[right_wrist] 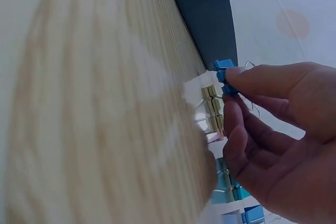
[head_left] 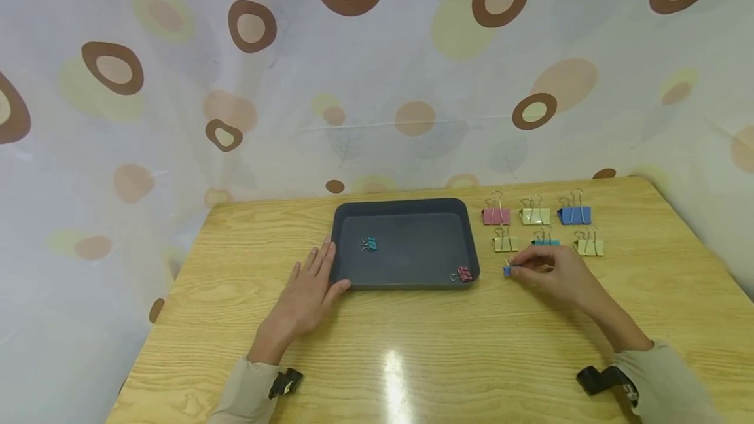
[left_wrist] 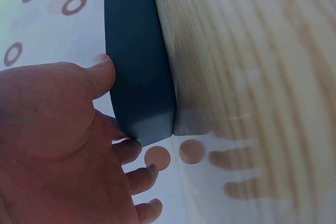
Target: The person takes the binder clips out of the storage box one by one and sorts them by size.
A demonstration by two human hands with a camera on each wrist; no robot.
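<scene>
A small blue binder clip [head_left: 507, 271] is pinched between the thumb and fingers of my right hand [head_left: 554, 272], to the right of the dark grey tray [head_left: 406, 285]. Up close in the right wrist view, the blue clip [right_wrist: 227, 77] shows its wire handles beside the fingers. My left hand [head_left: 306, 290] rests with straight fingers against the tray's left side, its thumb at the front left corner. Inside the tray lie a teal binder clip [head_left: 369, 244] at the left and a pink one [head_left: 465, 273] in the front right corner.
Right of the tray stand two rows of larger binder clips: pink [head_left: 497, 216], pale yellow [head_left: 536, 216] and blue [head_left: 574, 215] behind; yellow [head_left: 505, 243], teal [head_left: 546, 242] and pale yellow [head_left: 590, 246] in front. A patterned curtain [head_left: 377, 84] hangs behind the wooden table [head_left: 353, 352].
</scene>
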